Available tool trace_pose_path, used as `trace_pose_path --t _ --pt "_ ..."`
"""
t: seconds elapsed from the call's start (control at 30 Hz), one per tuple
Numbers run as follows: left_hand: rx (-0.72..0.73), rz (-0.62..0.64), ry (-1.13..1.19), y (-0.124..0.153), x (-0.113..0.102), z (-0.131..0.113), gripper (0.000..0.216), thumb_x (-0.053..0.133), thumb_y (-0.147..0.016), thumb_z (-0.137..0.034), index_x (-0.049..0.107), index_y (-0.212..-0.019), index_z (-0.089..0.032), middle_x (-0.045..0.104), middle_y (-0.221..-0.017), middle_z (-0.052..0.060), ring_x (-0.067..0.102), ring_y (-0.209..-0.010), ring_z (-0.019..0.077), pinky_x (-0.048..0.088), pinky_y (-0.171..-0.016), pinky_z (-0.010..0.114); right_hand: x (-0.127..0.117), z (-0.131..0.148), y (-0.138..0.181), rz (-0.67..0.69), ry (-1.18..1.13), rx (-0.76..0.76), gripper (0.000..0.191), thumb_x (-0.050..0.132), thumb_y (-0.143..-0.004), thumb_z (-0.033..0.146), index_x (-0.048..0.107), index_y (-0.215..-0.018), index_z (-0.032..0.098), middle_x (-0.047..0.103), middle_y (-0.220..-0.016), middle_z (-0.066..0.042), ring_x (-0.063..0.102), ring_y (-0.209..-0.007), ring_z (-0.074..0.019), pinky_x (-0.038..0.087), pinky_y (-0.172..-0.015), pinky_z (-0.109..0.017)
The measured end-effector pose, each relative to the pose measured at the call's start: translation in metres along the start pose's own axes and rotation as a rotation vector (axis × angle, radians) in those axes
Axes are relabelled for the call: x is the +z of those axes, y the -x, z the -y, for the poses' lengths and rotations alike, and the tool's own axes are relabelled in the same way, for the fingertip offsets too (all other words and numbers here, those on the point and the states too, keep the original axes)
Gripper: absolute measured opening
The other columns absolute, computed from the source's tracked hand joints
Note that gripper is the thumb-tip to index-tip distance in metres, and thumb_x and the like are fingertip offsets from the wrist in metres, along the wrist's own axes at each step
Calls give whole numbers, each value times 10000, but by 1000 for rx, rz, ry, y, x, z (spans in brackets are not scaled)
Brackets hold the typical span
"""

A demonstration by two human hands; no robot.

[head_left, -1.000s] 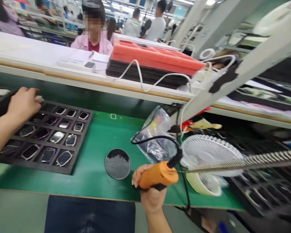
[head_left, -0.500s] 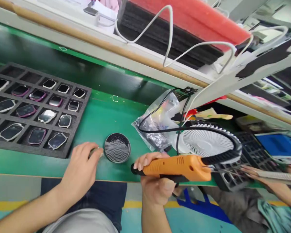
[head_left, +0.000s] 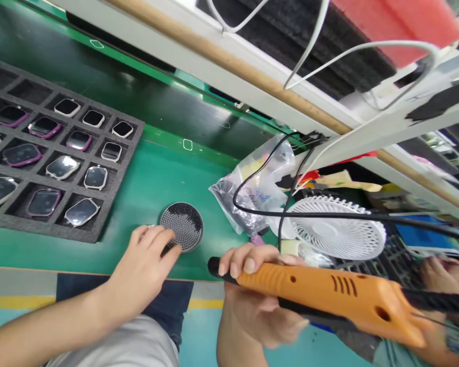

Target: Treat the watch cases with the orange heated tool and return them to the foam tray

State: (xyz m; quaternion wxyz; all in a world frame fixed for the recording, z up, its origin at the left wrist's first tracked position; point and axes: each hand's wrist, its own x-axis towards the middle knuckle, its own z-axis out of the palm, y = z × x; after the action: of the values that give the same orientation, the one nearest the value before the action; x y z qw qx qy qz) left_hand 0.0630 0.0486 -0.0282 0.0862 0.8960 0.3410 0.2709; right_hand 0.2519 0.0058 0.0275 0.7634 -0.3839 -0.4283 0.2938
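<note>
bringing the left hand (head_left: 141, 267), fingers slightly apart, onto the edge of a round perforated black dish (head_left: 187, 219), while the right hand (head_left: 252, 300) clamps its fingers around an orange corded electric tool (head_left: 325, 290).

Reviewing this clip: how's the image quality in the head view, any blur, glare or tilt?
Head view: the whole frame is strongly tilted; the orange corded power tool and right hand look soft from closeness or motion; glare lies on the watch faces; the mesh disc is fairly sharp.
</note>
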Motion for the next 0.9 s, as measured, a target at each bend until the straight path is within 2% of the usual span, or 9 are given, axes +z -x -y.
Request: trace_pose_path --t 0.1,0.17,0.27,0.37,0.57,0.77,0.9 --pt "-159 -9 -113 12 -13 11 265 610 -999 -203 650 -1256 -150 628 -1296 166 550 -1198 354 431 -988 542 11 -4 -8 -26 -10 12 472 685 -861 658 606 -1202 341 611 -830 59 580 -577 -127 534 -493 -313" --pt "-212 -2 -139 20 -16 16 311 618 -1004 -229 625 -1299 -129 634 -1277 172 563 -1166 344 449 -969 521 19 -10 -12 -33 -20 34 478 663 -864 681 598 -1196 344 602 -802 65 563 -551 -126 517 -491 -312" --pt "-134 34 9 28 -16 21 315 578 -1000 -131 613 -1313 -141 644 -1276 139 570 -1147 292 451 -965 463 29 -20 -17 -30 -26 59 495 635 -852 726 598 -1161 342 585 -773 68 545 -543 -126 499 -492 -309" --pt "-47 72 107 31 -15 23 336 552 -971 -71 637 -1285 -155 644 -1283 126 566 -1150 285 437 -969 457 37 -27 -19 -23 -13 73 495 601 -859 746 606 -1132 333 581 -772 62 547 -565 -130 503 -513 -317" --pt "-50 82 87 27 -12 23 242 596 -996 -201 678 -1221 -161 670 -1251 118 589 -1099 290 440 -940 475 43 -33 -20 7 46 103 505 580 -866 756 593 -1139 331 583 -785 57 562 -598 -134 513 -536 -330" --pt "-33 65 76 30 -7 23 283 597 -957 -158 695 -1223 -160 694 -1245 114 601 -1095 305 439 -958 504 43 -33 -21 27 85 130 501 527 -892 751 606 -1136 320 591 -784 51 572 -611 -145 516 -543 -352" --pt "-34 51 80 32 -7 23 303 583 -946 -160 704 -1224 -170 704 -1258 107 606 -1100 308 441 -963 513 46 -34 -20 -10 98 144 519 560 -878 757 603 -1165 327 586 -797 47 559 -627 -145 503 -556 -351"
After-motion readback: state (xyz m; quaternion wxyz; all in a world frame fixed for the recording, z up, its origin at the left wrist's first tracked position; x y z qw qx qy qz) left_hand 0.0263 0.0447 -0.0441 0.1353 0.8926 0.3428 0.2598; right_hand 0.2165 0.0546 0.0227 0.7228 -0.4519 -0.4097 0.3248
